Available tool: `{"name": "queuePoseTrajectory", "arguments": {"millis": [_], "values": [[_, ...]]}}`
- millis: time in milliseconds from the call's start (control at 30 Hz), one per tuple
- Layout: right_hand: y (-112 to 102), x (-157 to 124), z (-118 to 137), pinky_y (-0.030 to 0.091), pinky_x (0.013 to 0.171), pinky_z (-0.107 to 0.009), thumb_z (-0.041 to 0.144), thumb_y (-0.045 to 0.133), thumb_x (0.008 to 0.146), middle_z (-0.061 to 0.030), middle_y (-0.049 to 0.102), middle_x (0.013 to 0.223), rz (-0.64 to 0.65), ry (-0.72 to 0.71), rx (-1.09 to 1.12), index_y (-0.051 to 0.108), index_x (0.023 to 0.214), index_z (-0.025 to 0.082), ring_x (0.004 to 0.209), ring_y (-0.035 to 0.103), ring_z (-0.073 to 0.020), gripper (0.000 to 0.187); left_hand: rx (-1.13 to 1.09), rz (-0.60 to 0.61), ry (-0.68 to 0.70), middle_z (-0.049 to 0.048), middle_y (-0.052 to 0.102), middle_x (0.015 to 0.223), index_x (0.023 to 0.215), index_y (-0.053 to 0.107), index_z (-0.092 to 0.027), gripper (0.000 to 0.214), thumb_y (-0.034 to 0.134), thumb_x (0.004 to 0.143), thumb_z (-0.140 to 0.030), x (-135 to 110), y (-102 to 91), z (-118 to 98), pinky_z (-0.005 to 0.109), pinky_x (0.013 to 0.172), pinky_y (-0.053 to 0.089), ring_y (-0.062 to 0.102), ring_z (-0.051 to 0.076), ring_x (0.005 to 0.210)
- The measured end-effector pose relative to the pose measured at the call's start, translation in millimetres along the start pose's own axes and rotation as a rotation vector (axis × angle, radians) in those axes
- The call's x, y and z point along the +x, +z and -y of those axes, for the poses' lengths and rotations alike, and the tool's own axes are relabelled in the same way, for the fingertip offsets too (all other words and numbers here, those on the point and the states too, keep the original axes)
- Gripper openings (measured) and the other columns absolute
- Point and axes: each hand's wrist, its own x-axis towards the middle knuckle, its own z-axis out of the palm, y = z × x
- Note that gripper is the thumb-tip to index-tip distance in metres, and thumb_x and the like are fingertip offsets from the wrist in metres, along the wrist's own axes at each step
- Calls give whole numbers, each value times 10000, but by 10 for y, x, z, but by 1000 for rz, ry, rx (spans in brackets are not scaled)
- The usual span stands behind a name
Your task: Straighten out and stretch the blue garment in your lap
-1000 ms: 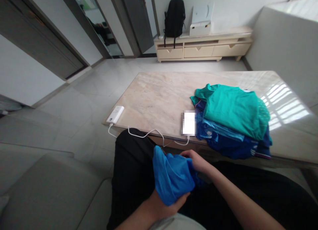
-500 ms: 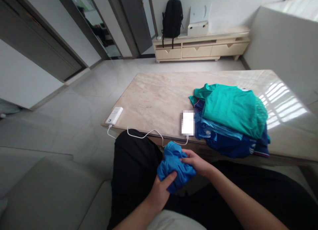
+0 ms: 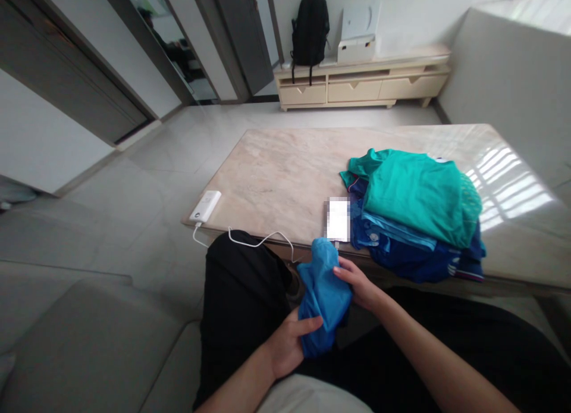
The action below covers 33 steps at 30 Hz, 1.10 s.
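Observation:
A bunched blue garment [image 3: 323, 294] hangs over my lap, just in front of the table's near edge. My left hand [image 3: 288, 341] grips its lower end, thumb pressed on the fabric. Fingers of my right hand [image 3: 357, 284] hold its upper right side. On the marble table [image 3: 285, 175] lies a pile of clothes: a teal shirt [image 3: 414, 193] on top of dark blue garments [image 3: 401, 252]. A phone [image 3: 338, 219] rests beside the pile, close to my right hand.
A white power bank [image 3: 206, 206] sits at the table's left corner, its cable [image 3: 259, 241] running to the phone. A grey sofa [image 3: 89, 341] is at my left. Far back stand a low cabinet [image 3: 361, 88], a black backpack [image 3: 308, 29] and a white box [image 3: 357, 41].
The blue garment was a wide bundle low on my lap; both hands have squeezed it narrower and lifted it toward the table edge.

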Motion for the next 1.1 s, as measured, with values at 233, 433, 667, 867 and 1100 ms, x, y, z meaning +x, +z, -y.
{"name": "queuePoseTrajectory", "arguments": {"millis": [233, 433, 667, 867, 1100], "values": [[-9, -25, -29, 573, 816, -351, 384, 905, 723, -22, 772, 889, 62, 28, -164, 786, 941, 178, 787, 723, -201, 323, -193, 169, -92, 169, 778, 1206, 1335, 672, -141, 601, 827, 821, -411, 19, -31, -91, 546, 1064, 520, 703, 383, 1200], [-39, 41, 38, 528, 923, -400, 417, 854, 779, -44, 779, 975, -124, -142, -342, 825, 977, 178, 957, 686, -289, 312, -211, -202, 170, 137, 788, 1198, 1466, 569, -172, 607, 754, 888, -198, 69, -77, -149, 501, 1097, 521, 737, 314, 1157], [-81, -1, 40, 525, 891, -413, 397, 874, 720, -44, 780, 949, -218, -191, -242, 816, 926, 188, 914, 687, -291, 299, -256, -109, 203, 107, 813, 1132, 1161, 784, -191, 274, 717, 923, -310, -125, -629, -299, 497, 1217, 401, 660, 319, 1290], [-103, -72, 63, 539, 695, -326, 308, 854, 627, -25, 754, 807, -188, -102, -17, 743, 874, 207, 698, 675, -208, 289, -221, -120, 423, 3, 829, 1074, 1133, 794, -304, 271, 789, 863, -326, -269, -818, -588, 418, 1184, 446, 748, 251, 1106], [-118, -153, 152, 573, 768, -396, 551, 882, 633, -80, 761, 870, -99, -63, -16, 769, 970, 193, 760, 701, -244, 504, -26, -321, 580, 9, 739, 1302, 1502, 542, -393, 683, 805, 873, -342, -434, -594, -1002, 248, 877, 582, 734, 173, 992]]}}
